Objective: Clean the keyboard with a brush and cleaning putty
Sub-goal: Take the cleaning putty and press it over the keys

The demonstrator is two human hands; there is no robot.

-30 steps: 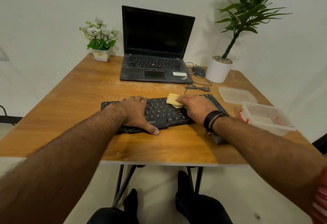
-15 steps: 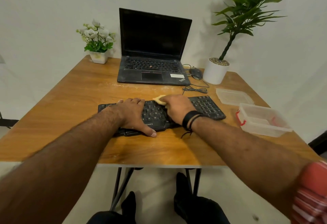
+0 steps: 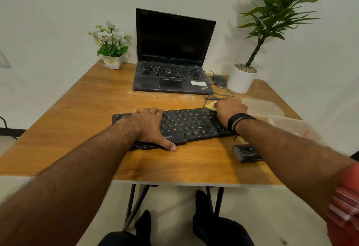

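Black keyboard point(image 3: 186, 123) lies across the middle of the wooden worktop point(image 3: 81, 110), a bit dusty, long side facing the person. Left hand point(image 3: 153, 127) lies flat on the keyboard's left part, fingers straight and together over the far edge, thumb stretched along the near edge. It holds nothing, just presses down. Right hand point(image 3: 229, 110) is at the keyboard's far right corner, fingers curled round a pale yellow lump of putty point(image 3: 211, 105); the putty sticks out to the left of the knuckles and touches the top key row at that corner. Dark bands sit on the right wrist. Right hand and forearm are blurred.

Small black object point(image 3: 247, 153) lies on the worktop near the front edge, just right of the keyboard, partly under the right forearm; can't tell what it is. Open black laptop point(image 3: 171, 65) stands behind the keyboard, screen dark. Black mouse point(image 3: 219, 81) and its cable sit right of the laptop. White pot with a tall green plant point(image 3: 241, 79) is at the back right corner, small white flower pot point(image 3: 112, 59) at back left. Clear plastic lid point(image 3: 260, 106) and clear plastic box point(image 3: 287, 124) lie on the right side of the worktop, box blurred. White dust streaks mark the worktop between laptop and keyboard.
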